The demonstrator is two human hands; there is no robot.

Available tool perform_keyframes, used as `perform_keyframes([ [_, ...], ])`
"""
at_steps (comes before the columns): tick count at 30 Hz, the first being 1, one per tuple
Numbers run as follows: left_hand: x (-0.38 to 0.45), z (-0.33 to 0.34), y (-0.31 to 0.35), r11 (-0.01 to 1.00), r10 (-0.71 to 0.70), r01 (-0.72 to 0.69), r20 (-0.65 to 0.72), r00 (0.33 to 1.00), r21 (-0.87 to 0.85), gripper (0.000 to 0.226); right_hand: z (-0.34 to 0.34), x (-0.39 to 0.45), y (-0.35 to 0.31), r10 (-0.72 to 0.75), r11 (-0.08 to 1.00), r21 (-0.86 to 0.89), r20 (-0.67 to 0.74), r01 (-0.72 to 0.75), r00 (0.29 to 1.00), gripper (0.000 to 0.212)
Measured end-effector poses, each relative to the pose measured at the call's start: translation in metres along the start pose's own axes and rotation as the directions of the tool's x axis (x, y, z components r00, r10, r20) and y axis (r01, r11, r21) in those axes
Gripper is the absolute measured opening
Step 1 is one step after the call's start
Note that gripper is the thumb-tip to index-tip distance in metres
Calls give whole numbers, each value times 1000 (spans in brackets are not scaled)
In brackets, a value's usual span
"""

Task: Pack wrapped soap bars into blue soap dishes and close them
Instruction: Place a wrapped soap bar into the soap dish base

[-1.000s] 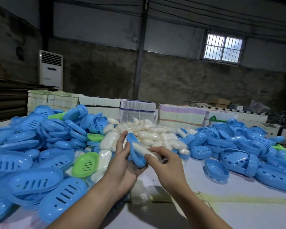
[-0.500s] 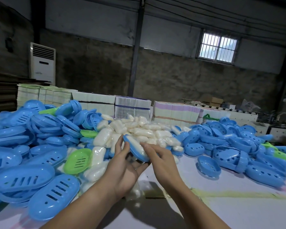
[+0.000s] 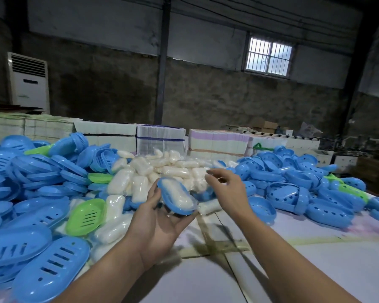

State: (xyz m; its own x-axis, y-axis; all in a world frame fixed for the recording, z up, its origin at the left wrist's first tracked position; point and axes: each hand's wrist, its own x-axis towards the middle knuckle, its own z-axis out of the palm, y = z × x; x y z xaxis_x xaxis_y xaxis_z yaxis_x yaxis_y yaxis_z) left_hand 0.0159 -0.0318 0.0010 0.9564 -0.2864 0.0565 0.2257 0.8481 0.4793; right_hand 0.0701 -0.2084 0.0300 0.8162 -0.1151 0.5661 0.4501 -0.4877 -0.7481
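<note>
My left hand (image 3: 160,224) holds a blue soap dish half (image 3: 185,209) from below, thumb on its left rim. A white wrapped soap bar (image 3: 177,195) lies inside that dish, which has no lid on it. To the dish's right, my right hand (image 3: 230,191) hovers with loosely spread fingers and holds nothing. Behind both hands is a heap of wrapped soap bars (image 3: 162,169). Blue slotted lids (image 3: 50,267) are piled on the left. Blue dish bottoms (image 3: 298,189) are piled on the right.
Two green dish parts (image 3: 85,217) lie among the blue lids on the left. Stacks of flat packed cartons (image 3: 162,138) line the table's far edge. The white table top (image 3: 315,270) with taped seams stretches in front and to the right.
My right hand has let go of the soap bar and drawn back to the right. The dish now lies flatter in my left hand, with the bar seated inside.
</note>
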Motion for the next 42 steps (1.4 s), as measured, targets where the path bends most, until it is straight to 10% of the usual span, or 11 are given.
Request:
perform_keyframes([
  [2,0,0,0,1000,-22,22,-29,999,6,47,-22,14,32,87,764,-638,-39,-92,995,39],
  [5,1,-3,1,999,-35,35,-57,998,16,45,-50,8,80,371,433,-877,-37,-208,928,48],
  [14,5,-11,-4,995,-22,29,-63,998,99,48,-46,-1,81,237,577,-793,-67,-196,969,40],
  [17,4,-10,-6,993,-8,16,-61,998,117,57,-44,-3,61,140,817,-559,-46,-142,989,45],
  [19,4,-7,-8,993,-2,10,-70,998,114,59,-36,-10,36,147,987,-58,-38,-149,988,37],
  [22,4,-4,-10,991,42,-29,-99,994,130,44,-25,-18,-1,258,660,690,162,-296,952,38],
  [24,4,-3,-11,988,91,-76,-109,990,136,23,-20,-22,-12,235,292,856,368,-427,900,38],
  [26,4,-2,-12,990,89,-77,-99,991,120,21,-12,-27,-14,227,166,837,483,-522,846,39],
  [35,1,5,-14,992,86,-79,-71,994,102,42,5,-42,-11,204,909,292,308,-297,929,27],
  [42,-1,4,-11,998,-32,36,-73,997,56,48,12,-51,-10,89,988,83,379,-130,921,44],
])
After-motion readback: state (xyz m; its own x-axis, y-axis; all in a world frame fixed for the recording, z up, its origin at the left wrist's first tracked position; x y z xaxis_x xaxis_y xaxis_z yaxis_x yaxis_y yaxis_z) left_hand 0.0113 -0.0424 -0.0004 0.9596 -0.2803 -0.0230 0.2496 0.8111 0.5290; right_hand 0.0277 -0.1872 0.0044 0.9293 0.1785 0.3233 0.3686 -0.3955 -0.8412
